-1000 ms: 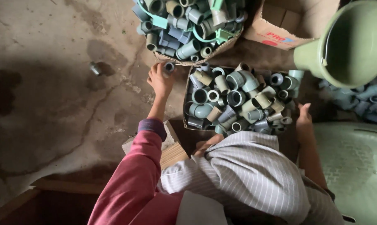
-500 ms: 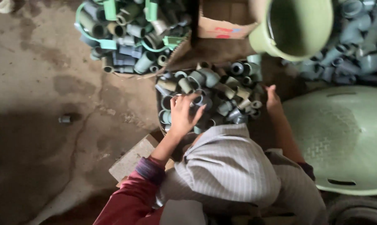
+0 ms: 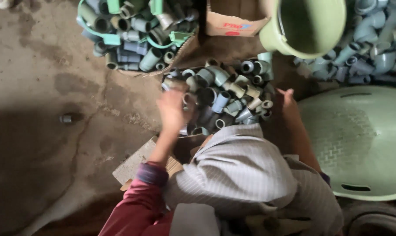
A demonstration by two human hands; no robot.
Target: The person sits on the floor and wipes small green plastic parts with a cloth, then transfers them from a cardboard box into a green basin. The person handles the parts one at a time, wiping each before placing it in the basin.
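Note:
A low cardboard box (image 3: 185,139) in the middle is heaped with grey, blue-grey and tan plastic pipe fittings (image 3: 226,94). My left hand (image 3: 171,109), blurred by motion, is over the box's left side among the fittings, with a ring-shaped fitting right by its fingers. I cannot tell whether it grips one. My right hand (image 3: 289,102) rests at the box's right edge with fingers extended, holding nothing. My knee in striped cloth (image 3: 237,170) hides the box's near side.
A second box of fittings (image 3: 136,35) stands at the back left. A pale green bucket (image 3: 307,26), an open carton (image 3: 233,22) and a loose pile of fittings (image 3: 373,43) lie behind. A green plastic tub (image 3: 359,140) is at right, one fitting (image 3: 66,118) on the concrete floor.
My left hand came from the far box's edge down onto the middle box, then shifted toward its left side. My right hand stayed at the box's right edge. The view shifted.

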